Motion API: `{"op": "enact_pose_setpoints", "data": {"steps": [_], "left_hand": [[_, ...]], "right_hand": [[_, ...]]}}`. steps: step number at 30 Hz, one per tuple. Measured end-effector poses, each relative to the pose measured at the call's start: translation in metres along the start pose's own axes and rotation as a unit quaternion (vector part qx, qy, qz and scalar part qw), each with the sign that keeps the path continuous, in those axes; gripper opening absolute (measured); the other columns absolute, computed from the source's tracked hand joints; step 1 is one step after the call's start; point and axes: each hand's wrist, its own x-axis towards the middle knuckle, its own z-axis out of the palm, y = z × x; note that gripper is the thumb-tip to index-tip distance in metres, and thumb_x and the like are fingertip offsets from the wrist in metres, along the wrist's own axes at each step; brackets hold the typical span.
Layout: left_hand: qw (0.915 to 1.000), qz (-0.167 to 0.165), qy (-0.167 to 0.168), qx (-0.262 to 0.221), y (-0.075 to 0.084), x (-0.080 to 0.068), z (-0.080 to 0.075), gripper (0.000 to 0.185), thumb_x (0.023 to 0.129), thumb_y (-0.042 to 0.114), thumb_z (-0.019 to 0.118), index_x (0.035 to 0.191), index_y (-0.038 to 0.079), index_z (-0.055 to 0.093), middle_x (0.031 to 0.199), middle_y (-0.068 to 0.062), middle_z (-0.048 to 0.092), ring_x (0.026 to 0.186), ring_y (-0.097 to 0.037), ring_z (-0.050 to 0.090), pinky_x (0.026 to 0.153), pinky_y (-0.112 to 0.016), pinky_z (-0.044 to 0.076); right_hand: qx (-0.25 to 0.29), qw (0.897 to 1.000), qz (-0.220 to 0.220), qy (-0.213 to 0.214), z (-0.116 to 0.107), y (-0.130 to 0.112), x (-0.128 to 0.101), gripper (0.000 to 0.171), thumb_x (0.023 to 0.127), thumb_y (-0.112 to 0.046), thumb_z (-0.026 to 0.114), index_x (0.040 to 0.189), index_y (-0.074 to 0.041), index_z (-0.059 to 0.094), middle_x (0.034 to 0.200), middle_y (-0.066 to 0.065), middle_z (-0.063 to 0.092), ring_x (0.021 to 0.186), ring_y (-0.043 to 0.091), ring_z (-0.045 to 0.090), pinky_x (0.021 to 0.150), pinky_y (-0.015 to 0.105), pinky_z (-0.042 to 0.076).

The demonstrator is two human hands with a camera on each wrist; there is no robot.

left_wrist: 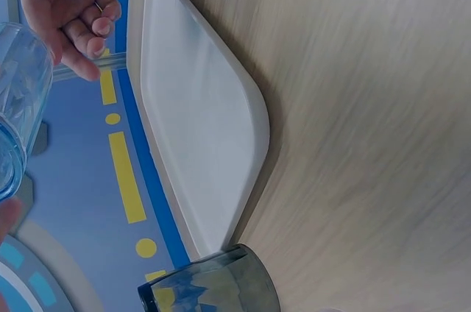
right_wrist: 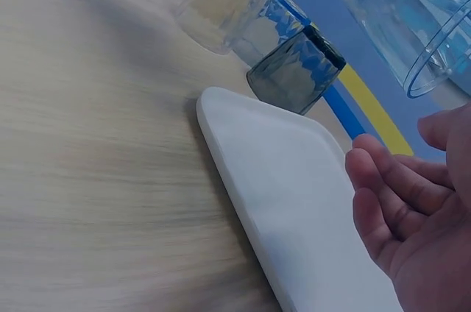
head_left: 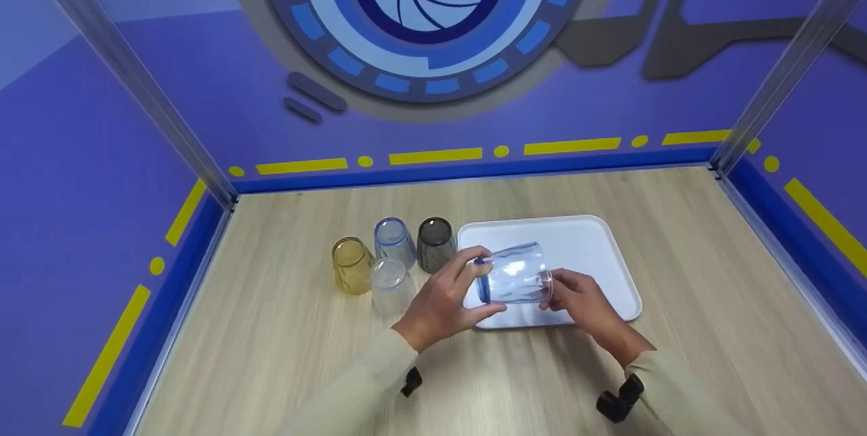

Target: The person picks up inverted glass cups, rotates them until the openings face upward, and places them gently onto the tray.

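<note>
A clear, blue-tinted drinking glass (head_left: 516, 275) lies sideways in the air over the white tray (head_left: 596, 246). My left hand (head_left: 443, 300) grips its darker blue end, thumb below and fingers above; in the left wrist view only fingertips show beside the glass (left_wrist: 22, 91). At the opposite, wider end is my right hand (head_left: 576, 297), its fingers loosely bent. The right wrist view shows this hand (right_wrist: 419, 201) just beneath the rim of the glass (right_wrist: 412, 25), with a gap between thumb and rim.
Several upside-down glasses stand left of the tray: an amber one (head_left: 352, 267), a blue-tinted one (head_left: 395, 241), a clear one (head_left: 391, 290) and a dark grey one (head_left: 435, 246) close to the tray's edge. Blue printed walls (head_left: 433, 131) enclose the wooden table (head_left: 271, 328).
</note>
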Motion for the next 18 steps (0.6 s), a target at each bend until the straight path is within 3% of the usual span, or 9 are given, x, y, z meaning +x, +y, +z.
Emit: {"op": "enact_pose_setpoints", "data": {"steps": [8, 18], "left_hand": [[0.9999, 0.010, 0.002, 0.006, 0.0032, 0.0015, -0.0008, 0.061, 0.078, 0.044, 0.078, 0.121, 0.008, 0.055, 0.130, -0.007, 0.053, 0.118, -0.014, 0.056, 0.098, -0.019, 0.048], [0.9999, 0.009, -0.006, 0.008, 0.0053, 0.0017, -0.0022, 0.062, 0.077, 0.045, 0.078, 0.121, 0.009, 0.054, 0.130, -0.007, 0.053, 0.118, -0.014, 0.056, 0.097, -0.022, 0.049]], "right_hand": [[0.008, 0.999, -0.014, -0.031, -0.0014, -0.0001, -0.0018, 0.037, 0.099, -0.016, 0.049, 0.123, 0.012, 0.054, 0.092, 0.004, 0.068, 0.076, 0.010, 0.066, 0.077, 0.024, 0.055], [0.022, 0.999, 0.007, -0.042, -0.0012, -0.0036, -0.0033, 0.037, 0.101, -0.022, 0.048, 0.124, 0.006, 0.057, 0.093, 0.002, 0.069, 0.080, 0.012, 0.065, 0.078, 0.025, 0.054]]}}
